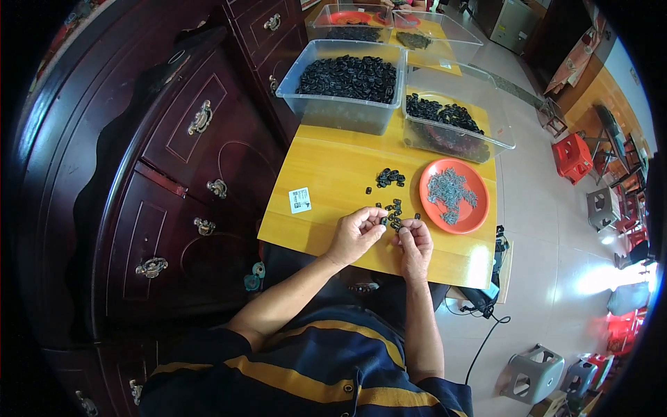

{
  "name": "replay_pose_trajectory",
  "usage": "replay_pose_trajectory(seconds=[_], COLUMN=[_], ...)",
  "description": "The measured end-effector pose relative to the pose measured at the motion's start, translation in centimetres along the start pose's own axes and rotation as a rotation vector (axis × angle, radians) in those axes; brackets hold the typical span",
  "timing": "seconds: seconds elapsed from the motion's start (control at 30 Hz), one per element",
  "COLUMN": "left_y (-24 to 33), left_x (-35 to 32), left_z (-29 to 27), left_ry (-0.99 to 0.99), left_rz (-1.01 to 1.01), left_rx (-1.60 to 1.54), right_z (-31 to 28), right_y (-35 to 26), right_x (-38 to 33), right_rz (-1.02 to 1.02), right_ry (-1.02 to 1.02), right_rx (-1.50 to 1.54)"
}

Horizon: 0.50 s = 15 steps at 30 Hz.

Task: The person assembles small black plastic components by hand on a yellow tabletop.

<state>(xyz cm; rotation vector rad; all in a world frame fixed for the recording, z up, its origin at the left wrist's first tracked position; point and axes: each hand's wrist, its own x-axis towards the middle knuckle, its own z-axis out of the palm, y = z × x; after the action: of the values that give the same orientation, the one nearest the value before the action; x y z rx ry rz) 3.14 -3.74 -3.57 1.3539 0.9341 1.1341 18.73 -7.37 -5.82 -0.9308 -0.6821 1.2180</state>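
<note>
Small black parts (pixel 392 214) lay near the yellow tabletop's (pixel 326 174) front edge, pinched between left hand (pixel 356 233) and right hand (pixel 415 243); a dark cabinet (pixel 174 160) stood alongside on pale tiled floor (pixel 549 229).

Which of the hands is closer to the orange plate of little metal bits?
The right hand. It sits just beside the orange plate's near-left rim, while the left hand is farther left, beyond the small black pieces.

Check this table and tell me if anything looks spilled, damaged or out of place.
Nothing stands out. Loose black parts lie on the yellow table beside the orange plate, near the left hand and right hand; both clear bins sit upright.
</note>
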Motion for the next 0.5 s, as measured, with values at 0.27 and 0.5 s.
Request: replay_pose_trajectory(seconds=[0.27, 0.5], left_y=[1.0, 1.1], left_x=[0.2, 0.3], left_z=[-0.4, -0.5], left_ry=[-0.07, -0.076], left_rz=[0.128, 0.167], left_rx=[0.198, 0.222], right_z=[0.5, 0.2], right_y=[-0.4, 0.0], right_x=[-0.2, 0.0], right_rz=[0.029, 0.013], right_ry=[-0.051, -0.083], right_rx=[-0.076, -0.115])
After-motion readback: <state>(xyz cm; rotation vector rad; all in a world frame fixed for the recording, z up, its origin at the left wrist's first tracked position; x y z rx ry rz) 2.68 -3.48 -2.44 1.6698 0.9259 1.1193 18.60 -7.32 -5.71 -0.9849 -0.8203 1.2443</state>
